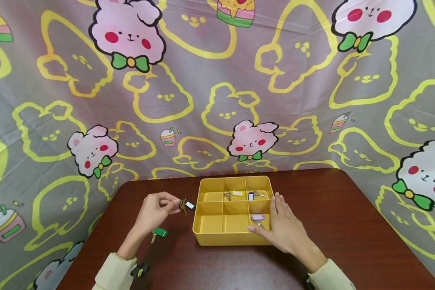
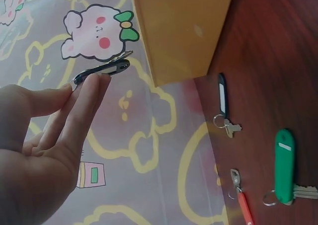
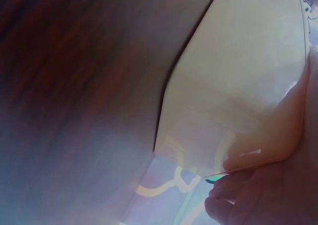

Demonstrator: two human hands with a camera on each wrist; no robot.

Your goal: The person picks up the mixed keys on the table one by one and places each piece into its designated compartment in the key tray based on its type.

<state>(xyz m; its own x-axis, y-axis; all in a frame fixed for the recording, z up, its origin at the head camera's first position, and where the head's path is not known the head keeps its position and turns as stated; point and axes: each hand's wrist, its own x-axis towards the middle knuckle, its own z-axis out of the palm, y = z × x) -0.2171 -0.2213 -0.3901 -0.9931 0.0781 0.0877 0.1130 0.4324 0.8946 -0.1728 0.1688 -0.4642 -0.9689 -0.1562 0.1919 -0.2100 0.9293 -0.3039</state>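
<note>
My left hand (image 1: pixel 156 209) pinches a key with a black tag (image 2: pixel 102 71) between thumb and fingers, beside the left wall of a yellow divided box (image 1: pixel 235 238). My right hand (image 1: pixel 288 227) rests on the box's right rim, fingers straight, thumb near the front right corner. Inside the box, a yellow-tagged key (image 1: pixel 237 193) lies in the back middle compartment. The back right one holds a blue-tagged key (image 1: pixel 251 196), and the front right one a lilac-tagged key (image 1: pixel 258 217). A green-tagged key (image 1: pixel 161 232) lies on the table below my left hand.
In the left wrist view, another black-tagged key (image 2: pixel 222 96) and a red-tagged key (image 2: pixel 245 207) lie on the dark wooden table (image 1: pixel 348 225). A patterned cloth (image 1: pixel 210 96) hangs behind the table and along its sides.
</note>
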